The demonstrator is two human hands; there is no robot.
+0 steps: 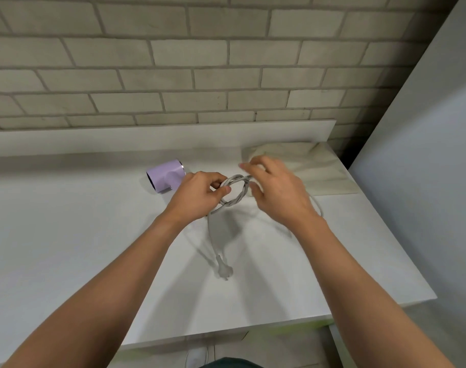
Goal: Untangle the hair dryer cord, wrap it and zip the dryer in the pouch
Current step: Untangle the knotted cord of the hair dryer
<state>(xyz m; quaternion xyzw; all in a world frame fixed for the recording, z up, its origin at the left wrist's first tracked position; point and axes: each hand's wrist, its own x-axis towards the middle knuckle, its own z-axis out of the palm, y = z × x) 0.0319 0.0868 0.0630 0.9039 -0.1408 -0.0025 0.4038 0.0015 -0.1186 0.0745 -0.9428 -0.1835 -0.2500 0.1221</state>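
A lilac hair dryer [166,175] lies on the white table [67,235], left of my hands. Its grey cord [235,192] forms a twisted loop held above the table between both hands. My left hand [200,197] pinches the loop's left side with thumb and fingers. My right hand [274,192] is at the loop's right side, fingers partly spread and blurred; it touches the cord at the top. One end of the cord hangs down to the plug [223,266], just above the table. A cream fabric pouch [319,168] lies flat behind my right hand.
A brick wall [200,62] stands behind a low white ledge [147,136] at the table's back. A white panel [425,155] rises at the right. The table's front edge [226,333] runs near my elbows, and its right edge lies past the pouch.
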